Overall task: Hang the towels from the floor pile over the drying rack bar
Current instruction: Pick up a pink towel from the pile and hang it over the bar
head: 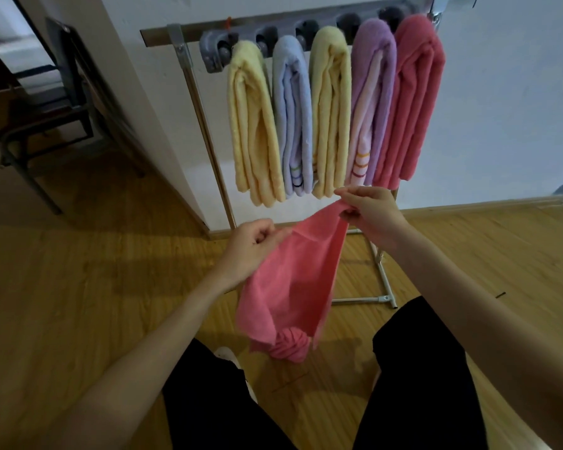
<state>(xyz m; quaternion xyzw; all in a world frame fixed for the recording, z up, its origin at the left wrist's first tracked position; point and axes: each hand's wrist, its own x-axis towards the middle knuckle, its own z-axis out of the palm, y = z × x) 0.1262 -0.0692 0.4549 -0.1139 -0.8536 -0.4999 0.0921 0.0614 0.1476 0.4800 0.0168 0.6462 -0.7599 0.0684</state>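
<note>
A pink towel (pixel 290 287) hangs between my hands above the wooden floor, its lower end bunched into a twist near my legs. My left hand (pixel 251 246) pinches one upper corner. My right hand (pixel 371 212) grips the other upper edge, a little higher. Right behind them stands the drying rack (pixel 205 131), a metal frame with a grey holder bar on top. Several folded towels hang from it: yellow (pixel 251 125), light blue (pixel 293 118), yellow (pixel 330 108), purple (pixel 371 102) and dark pink (pixel 413 99).
The rack's metal foot (pixel 384 287) runs along the floor to the right of the towel. A dark chair (pixel 49 108) stands at the left beyond a white wall corner. My black trouser legs fill the bottom of the view.
</note>
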